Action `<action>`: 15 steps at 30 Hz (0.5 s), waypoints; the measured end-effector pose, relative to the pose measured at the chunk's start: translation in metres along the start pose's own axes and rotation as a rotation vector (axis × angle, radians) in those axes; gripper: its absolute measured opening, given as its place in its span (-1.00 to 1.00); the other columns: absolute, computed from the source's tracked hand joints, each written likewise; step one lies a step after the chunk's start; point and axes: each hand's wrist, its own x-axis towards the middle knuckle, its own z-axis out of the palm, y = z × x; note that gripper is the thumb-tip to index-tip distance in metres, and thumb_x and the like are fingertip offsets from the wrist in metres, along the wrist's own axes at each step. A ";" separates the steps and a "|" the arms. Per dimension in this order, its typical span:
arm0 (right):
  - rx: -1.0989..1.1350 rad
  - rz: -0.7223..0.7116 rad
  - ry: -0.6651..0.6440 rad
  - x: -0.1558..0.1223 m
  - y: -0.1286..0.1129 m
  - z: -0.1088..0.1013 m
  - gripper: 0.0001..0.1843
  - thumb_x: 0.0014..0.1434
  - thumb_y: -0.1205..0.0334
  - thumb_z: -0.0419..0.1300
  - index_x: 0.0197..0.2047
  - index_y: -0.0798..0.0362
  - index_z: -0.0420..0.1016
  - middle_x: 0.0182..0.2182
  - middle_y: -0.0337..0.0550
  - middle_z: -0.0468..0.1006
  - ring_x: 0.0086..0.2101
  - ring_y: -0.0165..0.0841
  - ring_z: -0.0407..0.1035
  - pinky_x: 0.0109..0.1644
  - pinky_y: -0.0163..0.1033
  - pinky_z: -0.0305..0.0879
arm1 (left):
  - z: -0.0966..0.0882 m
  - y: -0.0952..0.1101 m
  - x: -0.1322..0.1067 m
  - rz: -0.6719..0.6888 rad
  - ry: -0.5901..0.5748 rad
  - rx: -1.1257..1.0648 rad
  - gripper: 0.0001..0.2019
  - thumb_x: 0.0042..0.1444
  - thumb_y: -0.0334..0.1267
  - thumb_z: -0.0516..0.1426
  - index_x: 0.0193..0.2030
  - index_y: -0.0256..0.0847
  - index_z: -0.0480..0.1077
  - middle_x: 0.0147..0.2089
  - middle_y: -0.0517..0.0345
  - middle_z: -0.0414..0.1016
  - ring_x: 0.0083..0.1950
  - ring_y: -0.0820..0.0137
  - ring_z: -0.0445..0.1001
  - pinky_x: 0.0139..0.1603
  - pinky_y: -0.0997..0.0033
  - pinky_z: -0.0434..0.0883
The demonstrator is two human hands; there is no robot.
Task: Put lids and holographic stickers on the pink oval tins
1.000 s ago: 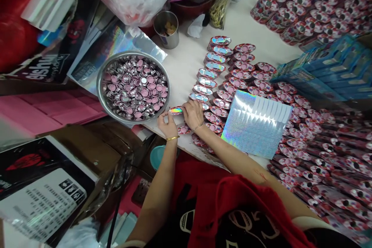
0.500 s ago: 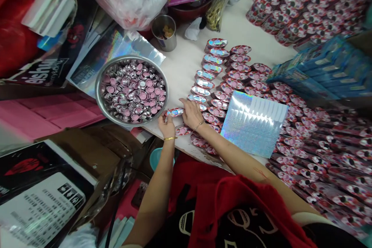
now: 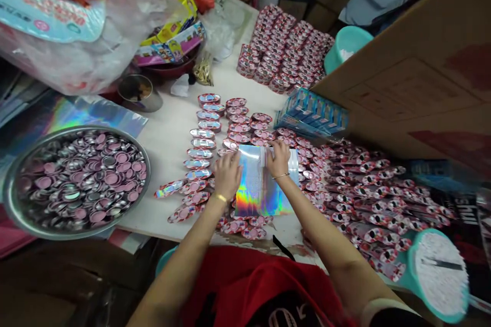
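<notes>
A shiny holographic sticker sheet (image 3: 249,199) lies over rows of small oval red-and-white pieces. My left hand (image 3: 228,173) rests at the sheet's left edge, its fingers stretched out. On the upper right part of the sheet, my right hand (image 3: 278,159) has its fingertips bent and pressed together at a pale strip; whatever small bit they pinch is hard to see. To the left stand oval pieces with shiny tops (image 3: 202,143). One such shiny-topped piece (image 3: 169,188) sits slanted at the row's near end. Neighbouring oval pieces (image 3: 240,127) show pink round centres.
A steel bowl (image 3: 11,189) of small pink-and-silver round caps stands left. Behind it are a metal cup (image 3: 148,99) and plastic bags (image 3: 126,25). Blue boxes (image 3: 310,112), a large carton (image 3: 402,71) and a teal tub of white bits (image 3: 412,265) line the right side.
Both hands have left the shiny-topped piece beside the bowl and moved right onto the sticker sheet. That piece now stands at the row's end. The view has swung right.
</notes>
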 end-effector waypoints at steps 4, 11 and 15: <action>-0.082 -0.100 -0.105 0.003 0.012 0.007 -0.61 0.30 0.16 -0.05 0.13 0.01 0.35 0.16 0.05 0.30 0.17 -0.13 0.08 0.20 0.01 0.00 | 0.037 0.003 0.066 0.149 -0.183 0.155 -0.58 0.21 -0.13 0.06 0.19 -0.19 0.30 0.33 -0.13 0.21 0.34 0.05 0.12 0.22 -0.01 0.14; -0.080 -0.177 -0.257 0.012 0.011 -0.003 -0.65 0.35 0.11 -0.10 -0.06 0.01 0.47 -0.14 -0.03 0.50 -0.03 -0.19 0.22 0.13 -0.03 -0.07 | 0.029 -0.017 0.067 0.227 -0.161 0.148 -0.75 0.25 -0.19 0.01 -0.04 -0.18 0.42 0.14 -0.05 0.42 0.22 0.14 0.25 0.25 0.01 0.07; -0.045 -0.176 -0.352 0.023 0.004 -0.016 -0.66 0.34 0.13 -0.06 -0.22 0.05 0.50 -0.26 -0.02 0.52 -0.16 -0.21 0.25 -0.09 -0.12 -0.02 | 0.021 -0.006 0.070 0.302 -0.139 0.170 -0.65 0.24 -0.18 0.04 0.15 -0.08 0.35 0.13 -0.05 0.42 0.15 0.13 0.29 0.13 0.03 0.14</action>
